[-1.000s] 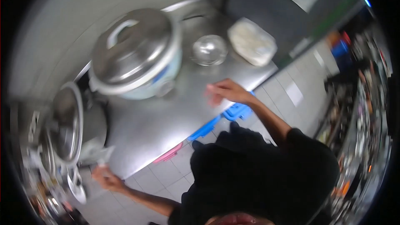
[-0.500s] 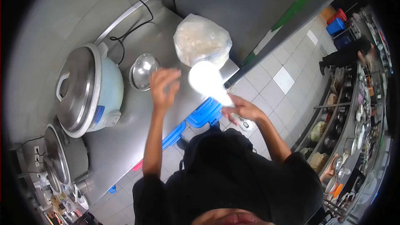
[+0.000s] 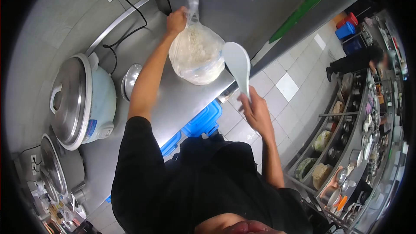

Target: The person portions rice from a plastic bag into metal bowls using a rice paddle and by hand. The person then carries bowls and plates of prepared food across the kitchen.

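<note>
White along its length, our paddle (image 3: 237, 66) slants from our right hand (image 3: 259, 117), fingers closed on its handle, toward the bag of pale food (image 3: 197, 56) on the tabletop (image 3: 173, 103), whose far-end neck our nearer left hand (image 3: 176, 21) grips, though we cannot tell if they touch.

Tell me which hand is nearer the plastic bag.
Left. The left hand grips the plastic bag at its gathered top. The right hand is apart from the bag, off to its right and closer to the body, holding the white paddle by its handle.
</note>
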Action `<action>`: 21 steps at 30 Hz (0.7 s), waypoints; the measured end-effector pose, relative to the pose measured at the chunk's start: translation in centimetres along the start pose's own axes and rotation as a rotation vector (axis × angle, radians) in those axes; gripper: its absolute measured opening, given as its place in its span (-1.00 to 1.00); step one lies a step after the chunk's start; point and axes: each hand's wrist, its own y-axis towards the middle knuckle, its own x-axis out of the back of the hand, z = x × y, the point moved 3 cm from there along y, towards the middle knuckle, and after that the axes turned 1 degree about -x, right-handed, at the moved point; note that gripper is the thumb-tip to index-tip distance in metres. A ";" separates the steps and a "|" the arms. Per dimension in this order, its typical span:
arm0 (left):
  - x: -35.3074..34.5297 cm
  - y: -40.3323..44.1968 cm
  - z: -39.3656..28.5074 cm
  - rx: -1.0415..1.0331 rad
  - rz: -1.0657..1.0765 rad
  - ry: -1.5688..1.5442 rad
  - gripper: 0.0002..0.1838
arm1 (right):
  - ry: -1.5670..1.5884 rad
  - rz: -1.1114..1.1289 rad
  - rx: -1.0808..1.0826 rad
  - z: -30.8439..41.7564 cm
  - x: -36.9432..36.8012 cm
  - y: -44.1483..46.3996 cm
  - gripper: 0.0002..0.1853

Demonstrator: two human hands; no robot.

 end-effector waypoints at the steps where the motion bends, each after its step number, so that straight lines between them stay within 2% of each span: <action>1: 0.9 0.3 0.2 0.044 -0.045 -0.084 -0.79 | -0.161 -0.045 0.164 0.5 -0.8 1.6 -0.69; 2: 1.7 0.0 0.4 0.094 -0.086 -0.167 -0.78 | -0.323 -0.084 0.323 0.8 -2.0 2.9 -0.69; 4: 2.3 -0.1 1.1 0.152 -0.033 -0.208 -0.73 | -0.493 -0.164 0.435 0.7 -4.9 7.0 -0.61; 6: 2.3 -1.8 0.9 0.368 -0.067 -0.631 -0.68 | -0.757 -0.059 0.184 -0.2 -7.8 11.3 -0.51; 7: 2.2 -3.0 0.7 0.478 -0.079 -0.842 -0.65 | -0.764 -0.055 0.181 -0.5 -8.5 12.2 -0.51; 8: 2.5 -4.2 0.5 0.484 -0.079 -0.848 -0.65 | -0.861 -0.086 0.177 -0.8 -9.0 12.8 -0.48; 10: 4.1 -4.3 -0.7 0.238 -0.012 -0.770 -0.65 | -0.964 -0.136 0.189 0.0 -9.2 15.2 -0.45; 11: 5.1 -4.4 -0.6 0.238 -0.003 -0.811 -0.67 | -1.001 -0.158 0.151 -0.1 -8.9 15.6 -0.44; 13: 4.2 -3.8 2.5 0.298 0.042 -0.835 -0.68 | -1.043 -0.159 0.088 -0.4 -8.8 15.8 -0.41; 14: 3.7 -3.1 3.9 0.331 0.070 -0.853 -0.69 | -1.066 -0.202 0.140 -0.7 -8.6 16.4 -0.40; 16: 3.3 -3.0 4.1 0.276 -0.026 -0.789 -0.68 | -1.150 -0.204 0.108 -0.7 -8.4 17.9 -0.38; 18: 3.1 -3.5 3.8 0.507 -0.193 -1.177 -0.65 | -1.182 -0.161 0.139 0.2 -8.3 19.4 -0.38; 21: 4.2 -3.3 4.5 0.518 -0.112 -1.137 -0.63 | -1.241 -0.073 0.190 1.4 -9.1 19.7 -0.41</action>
